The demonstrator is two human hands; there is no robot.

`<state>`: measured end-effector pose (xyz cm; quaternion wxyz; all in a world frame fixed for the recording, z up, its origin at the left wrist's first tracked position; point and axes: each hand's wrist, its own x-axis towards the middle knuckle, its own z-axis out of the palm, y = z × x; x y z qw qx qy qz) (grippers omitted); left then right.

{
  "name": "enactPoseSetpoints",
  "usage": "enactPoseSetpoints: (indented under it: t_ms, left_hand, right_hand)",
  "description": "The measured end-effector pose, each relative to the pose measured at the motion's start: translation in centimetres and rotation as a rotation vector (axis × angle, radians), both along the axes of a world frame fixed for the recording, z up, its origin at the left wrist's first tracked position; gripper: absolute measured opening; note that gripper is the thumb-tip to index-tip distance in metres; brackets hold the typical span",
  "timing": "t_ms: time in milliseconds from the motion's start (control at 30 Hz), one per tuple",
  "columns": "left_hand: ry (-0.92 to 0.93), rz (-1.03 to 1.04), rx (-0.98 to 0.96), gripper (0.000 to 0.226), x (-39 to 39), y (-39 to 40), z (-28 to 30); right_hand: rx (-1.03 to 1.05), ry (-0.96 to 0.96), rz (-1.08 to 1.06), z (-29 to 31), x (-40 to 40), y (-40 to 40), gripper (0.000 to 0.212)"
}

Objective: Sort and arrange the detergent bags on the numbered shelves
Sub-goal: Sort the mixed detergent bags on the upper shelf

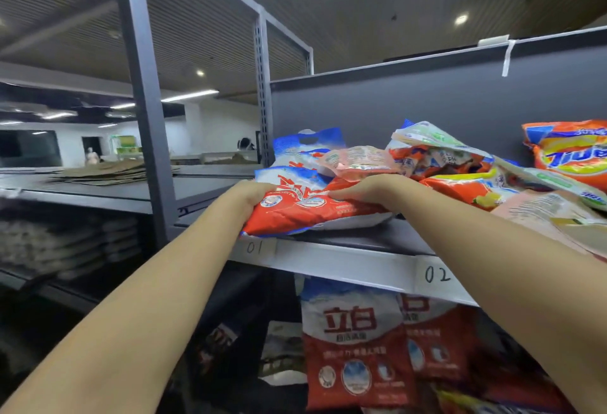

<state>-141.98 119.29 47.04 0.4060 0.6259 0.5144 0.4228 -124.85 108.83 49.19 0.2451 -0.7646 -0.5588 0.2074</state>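
Above label 01 (255, 247), left hand (253, 195) and right hand (364, 188) are gripping the floppy red-and-white detergent bag (308, 208) by its sides, likely heavy, sagging.

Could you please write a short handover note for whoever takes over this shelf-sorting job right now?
Left hand and right hand: both grip the flat red-and-white plastic detergent bag, one at each end.
That bag lies on the grey metal shelf edge, just above the handwritten 01 label.
Done: similar red-and-white bags stand on the shelf below.
Left: a mixed heap sits past the 02 label, including a pink bag and an orange Tide bag; these still need sorting.
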Motion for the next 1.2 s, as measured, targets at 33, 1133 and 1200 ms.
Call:
enactPoseSetpoints:
  t_ms: [33, 1133, 1200]
  left_hand:
    - [0.055, 0.035, 0.062, 0.041, -0.7, 0.2, 0.3]
    - [-0.499, -0.588, 0.468, 0.013, 48.7, -29.8, 5.6]
    - [-0.437, -0.587, 0.447, 0.007, 53.1, -31.7, 5.7]
  right_hand:
    - [0.016, 0.113, -0.015, -0.2, -0.2, 0.0, 0.08]
    - [0.917, 0.352, -0.512, 1.1, 40.5, -38.3, 0.033]
    - [0.909, 0.35, -0.584, 1.0, 44.7, -39.6, 0.035]
